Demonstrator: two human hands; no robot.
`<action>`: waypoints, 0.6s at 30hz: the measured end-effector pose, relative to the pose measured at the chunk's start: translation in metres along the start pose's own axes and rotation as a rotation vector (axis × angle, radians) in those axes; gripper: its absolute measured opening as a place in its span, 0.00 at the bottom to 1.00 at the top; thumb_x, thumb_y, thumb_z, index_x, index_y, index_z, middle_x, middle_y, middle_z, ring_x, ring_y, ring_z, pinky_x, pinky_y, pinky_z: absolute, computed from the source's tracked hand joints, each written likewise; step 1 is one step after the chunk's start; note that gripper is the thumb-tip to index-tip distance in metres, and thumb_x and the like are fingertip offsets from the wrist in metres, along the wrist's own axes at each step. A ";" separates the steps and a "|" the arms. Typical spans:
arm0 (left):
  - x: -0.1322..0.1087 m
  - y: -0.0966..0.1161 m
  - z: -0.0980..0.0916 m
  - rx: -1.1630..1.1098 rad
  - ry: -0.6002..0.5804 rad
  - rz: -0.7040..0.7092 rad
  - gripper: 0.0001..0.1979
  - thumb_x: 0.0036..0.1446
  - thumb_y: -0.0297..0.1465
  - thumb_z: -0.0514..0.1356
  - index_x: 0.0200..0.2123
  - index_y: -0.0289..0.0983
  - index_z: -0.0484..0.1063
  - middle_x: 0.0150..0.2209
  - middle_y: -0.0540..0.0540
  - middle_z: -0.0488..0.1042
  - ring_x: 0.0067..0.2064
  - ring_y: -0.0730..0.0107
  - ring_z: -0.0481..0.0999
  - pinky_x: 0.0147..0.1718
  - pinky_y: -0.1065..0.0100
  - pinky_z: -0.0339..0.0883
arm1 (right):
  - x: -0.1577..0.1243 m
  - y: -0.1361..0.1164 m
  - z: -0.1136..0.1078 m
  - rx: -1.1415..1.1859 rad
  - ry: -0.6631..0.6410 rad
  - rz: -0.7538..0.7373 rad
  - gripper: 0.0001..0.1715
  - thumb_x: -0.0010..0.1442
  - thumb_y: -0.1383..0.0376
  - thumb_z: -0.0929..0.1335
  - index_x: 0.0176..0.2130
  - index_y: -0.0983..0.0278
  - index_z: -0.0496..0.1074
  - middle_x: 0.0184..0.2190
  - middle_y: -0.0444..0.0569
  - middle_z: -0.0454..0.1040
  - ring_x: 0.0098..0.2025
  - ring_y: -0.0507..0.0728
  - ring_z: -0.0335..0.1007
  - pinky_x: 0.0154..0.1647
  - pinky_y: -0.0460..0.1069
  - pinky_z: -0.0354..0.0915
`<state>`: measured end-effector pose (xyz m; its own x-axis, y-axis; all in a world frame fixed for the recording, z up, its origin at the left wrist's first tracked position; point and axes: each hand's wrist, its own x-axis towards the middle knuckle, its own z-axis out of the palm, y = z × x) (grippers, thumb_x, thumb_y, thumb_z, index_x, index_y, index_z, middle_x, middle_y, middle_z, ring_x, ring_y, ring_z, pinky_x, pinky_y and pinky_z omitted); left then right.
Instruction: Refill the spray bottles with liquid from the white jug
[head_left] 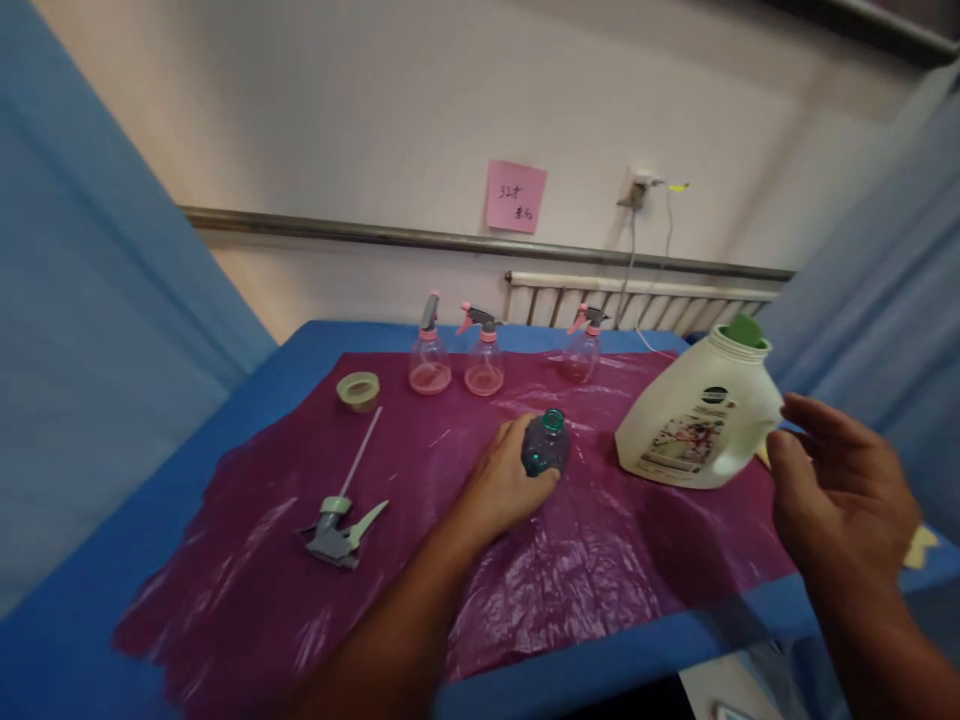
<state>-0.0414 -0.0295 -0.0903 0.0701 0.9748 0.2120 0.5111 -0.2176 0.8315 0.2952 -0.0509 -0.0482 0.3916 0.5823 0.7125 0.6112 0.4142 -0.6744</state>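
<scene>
My left hand (506, 480) is wrapped round a dark, see-through bottle (546, 448) with a green open neck and no spray head on it. Close by the handle side of a large cream jug (694, 415) is my right hand (844, 490), its thumb and fingers apart. I cannot tell whether its fingertips touch the jug. A green piece (744, 330) sits in the jug's mouth, and a printed label faces me. A loose grey and pale green spray head (334, 535) lies to the left, its thin tube pointing away from me.
Three clear spray bottles with pink and grey heads, one of them a bottle (430, 365) holding pink liquid, stand at the back. A pale green round lid or ring (358, 388) is at left. Purple plastic sheet (270, 510) covers the blue table (97, 560). Blue curtains hang on both sides.
</scene>
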 end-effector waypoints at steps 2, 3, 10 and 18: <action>0.001 0.000 0.000 -0.007 -0.007 0.011 0.39 0.56 0.32 0.70 0.72 0.46 0.68 0.68 0.40 0.73 0.69 0.45 0.75 0.72 0.46 0.67 | 0.009 0.031 -0.006 -0.017 0.112 0.132 0.33 0.62 0.50 0.80 0.63 0.54 0.79 0.60 0.60 0.81 0.60 0.69 0.81 0.65 0.67 0.74; 0.002 0.000 -0.001 -0.008 -0.009 0.013 0.40 0.57 0.32 0.69 0.72 0.46 0.67 0.69 0.40 0.73 0.70 0.46 0.74 0.72 0.46 0.67 | 0.011 0.045 -0.006 -0.010 0.085 0.202 0.34 0.60 0.48 0.80 0.62 0.55 0.78 0.60 0.61 0.81 0.61 0.70 0.80 0.64 0.67 0.74; 0.005 0.005 -0.002 -0.015 0.008 -0.059 0.42 0.57 0.33 0.70 0.73 0.43 0.63 0.71 0.38 0.71 0.72 0.46 0.73 0.74 0.45 0.63 | 0.019 0.089 0.020 0.159 -0.086 0.328 0.40 0.58 0.47 0.77 0.62 0.61 0.74 0.60 0.61 0.82 0.58 0.66 0.81 0.61 0.63 0.75; 0.004 0.003 -0.002 0.031 -0.006 -0.034 0.40 0.58 0.35 0.70 0.72 0.41 0.64 0.68 0.38 0.73 0.70 0.47 0.74 0.72 0.48 0.66 | 0.042 0.108 0.040 -0.029 -0.028 0.518 0.27 0.47 0.45 0.74 0.36 0.65 0.80 0.31 0.54 0.82 0.31 0.61 0.72 0.30 0.53 0.68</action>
<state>-0.0419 -0.0268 -0.0860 0.0569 0.9819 0.1806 0.5394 -0.1825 0.8220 0.3501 0.0456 -0.0987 0.6297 0.7241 0.2813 0.3612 0.0476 -0.9313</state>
